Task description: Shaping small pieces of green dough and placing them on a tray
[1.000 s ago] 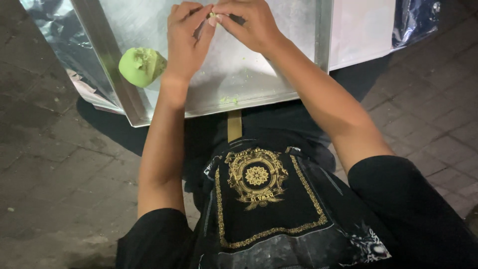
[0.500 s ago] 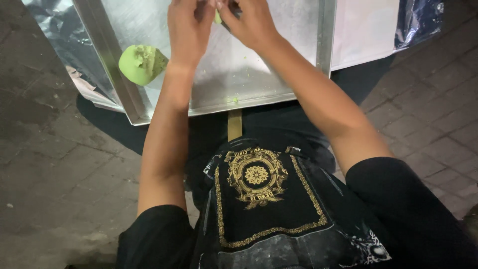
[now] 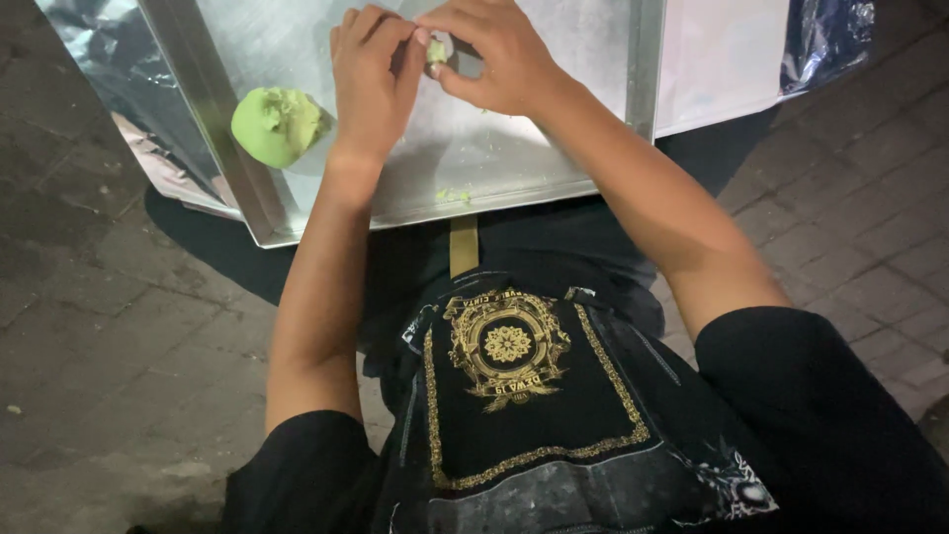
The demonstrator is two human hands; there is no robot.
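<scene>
Over a shiny metal tray (image 3: pixel 554 168), my left hand (image 3: pixel 371 84) and my right hand (image 3: pixel 489 59) meet and pinch a small piece of green dough (image 3: pixel 435 51) between their fingertips. A large green dough lump (image 3: pixel 277 124) rests at the tray's left side, just left of my left wrist. A few green crumbs (image 3: pixel 453 196) lie near the tray's front edge.
Crinkled clear plastic (image 3: pixel 99 59) lies under the tray at the left and more plastic (image 3: pixel 825 40) at the top right. A white sheet (image 3: pixel 722 59) sits right of the tray. Paving stones (image 3: pixel 99 376) surround my lap, which is in black clothing.
Both hands have come lower in view and stay together, still working the small green piece. The large lump has not moved on the tray.
</scene>
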